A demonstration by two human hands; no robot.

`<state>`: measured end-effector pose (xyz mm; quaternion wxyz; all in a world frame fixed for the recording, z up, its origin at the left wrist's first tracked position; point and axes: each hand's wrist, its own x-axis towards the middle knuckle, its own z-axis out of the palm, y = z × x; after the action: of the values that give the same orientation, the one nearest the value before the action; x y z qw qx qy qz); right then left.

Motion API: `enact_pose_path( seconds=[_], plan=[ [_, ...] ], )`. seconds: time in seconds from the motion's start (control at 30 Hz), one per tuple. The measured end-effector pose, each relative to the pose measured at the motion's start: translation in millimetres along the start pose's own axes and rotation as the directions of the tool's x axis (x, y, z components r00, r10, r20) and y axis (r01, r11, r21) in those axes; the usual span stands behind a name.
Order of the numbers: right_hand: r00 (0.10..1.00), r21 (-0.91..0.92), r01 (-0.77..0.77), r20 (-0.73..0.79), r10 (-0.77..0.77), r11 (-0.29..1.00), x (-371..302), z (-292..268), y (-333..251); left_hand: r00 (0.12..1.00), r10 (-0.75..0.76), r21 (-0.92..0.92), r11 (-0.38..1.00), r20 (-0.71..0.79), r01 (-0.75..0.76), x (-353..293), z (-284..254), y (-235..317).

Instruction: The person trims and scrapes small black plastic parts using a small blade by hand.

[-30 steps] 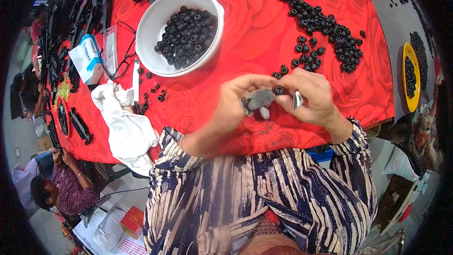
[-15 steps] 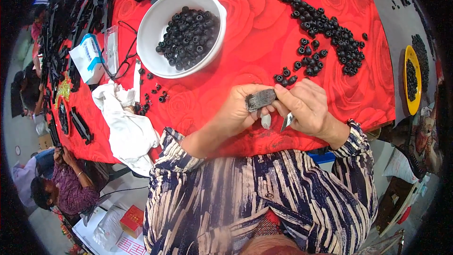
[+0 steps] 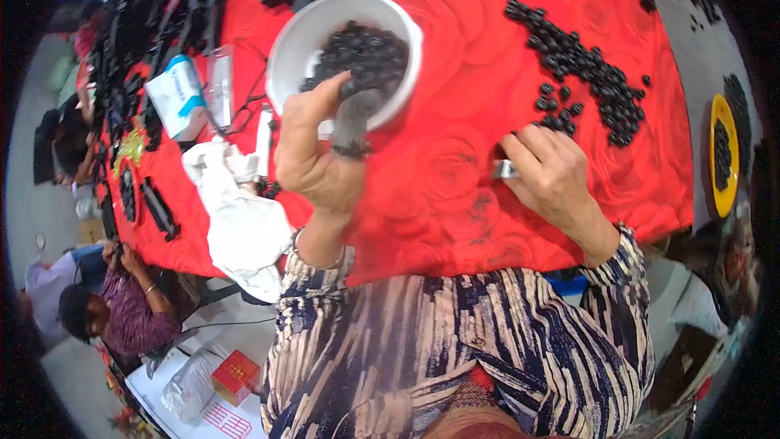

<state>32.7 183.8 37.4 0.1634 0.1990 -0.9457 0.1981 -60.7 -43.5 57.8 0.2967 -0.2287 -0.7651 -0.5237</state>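
Within right grip (image 3: 552,171), metal tool (image 3: 507,169).

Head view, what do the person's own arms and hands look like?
The sleeves are dark navy with streaky cream stripes, leaving the wrists bare. Neither the left hand nor the right hand wears a full glove; a dark grey cover seems to sit on the left thumb, though it is blurred.

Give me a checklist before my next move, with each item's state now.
1. Left hand at round white plastic bowl: ok, by its near side.
2. Small round black parts inside that bowl: ok, many.
3. Grip of right hand on shiny silver metal tool: ok.
4. Black part held by left hand: cannot tell, blurred.
5. Right hand clear of black heap on red rose-patterned tablecloth: not ok, right beside it.
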Motion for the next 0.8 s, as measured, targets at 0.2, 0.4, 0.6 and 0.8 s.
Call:
enact_pose_path(
  seconds=[0.2, 0.4, 0.6, 0.8],
  plan=[
    [0.999, -0.088, -0.028, 0.044, 0.032, 0.996, -3.6, 7.1, -4.5, 1.000, -0.021, 0.227, 0.974, -0.007, 0.022, 3.5, -9.7, -25.3],
    [0.993, -0.042, -0.093, 0.064, 0.096, 0.995, -1.1, 4.8, -5.9, 0.995, 0.010, 0.356, 0.934, 0.099, -0.045, 2.7, 0.7, -29.1],
    [0.991, -0.080, -0.106, 0.069, 0.111, 0.991, -0.3, 8.6, -3.7, 0.968, 0.239, 0.197, 0.948, 0.080, -0.250, -2.6, 5.3, 1.0],
    [0.994, 0.063, -0.037, -0.101, 0.043, 0.997, 1.2, 10.9, 4.4, 0.716, -0.402, -0.240, 0.752, 0.571, 0.614, -29.5, 19.9, 18.2]
  ],
)
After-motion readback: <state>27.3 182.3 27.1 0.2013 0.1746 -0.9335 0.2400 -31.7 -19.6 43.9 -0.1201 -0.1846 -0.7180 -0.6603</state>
